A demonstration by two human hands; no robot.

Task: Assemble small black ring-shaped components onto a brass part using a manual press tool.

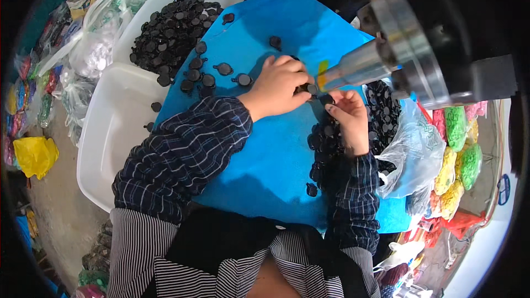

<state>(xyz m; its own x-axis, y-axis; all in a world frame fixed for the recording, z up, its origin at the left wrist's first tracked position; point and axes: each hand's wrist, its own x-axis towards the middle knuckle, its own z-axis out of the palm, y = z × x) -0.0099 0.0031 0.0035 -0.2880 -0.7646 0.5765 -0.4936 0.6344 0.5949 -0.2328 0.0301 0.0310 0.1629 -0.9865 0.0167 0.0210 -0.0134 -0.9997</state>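
My left hand (276, 89) is over the middle of the blue work surface (259, 157), its fingers closed by the metal machine head. Between its thumb and fingertips are small dark pieces, partly hidden. My right hand (351, 118) pinches a black round piece with thumb and fingers (327, 100), just below the metal tip (324, 81) with its yellow mark. Several loose black round tabbed pieces (224, 68) lie left of my left hand. A heap of the same black pieces (326, 138) lies under and beside my right hand, partly covered by it.
The machine's metal cylinder (406, 44) juts in from the upper right, close above my hands. At left stand a white bin piled with black pieces (174, 33) and another white bin (91, 149). A clear plastic bag (414, 143) and colourful bagged goods (455, 160) sit at right.
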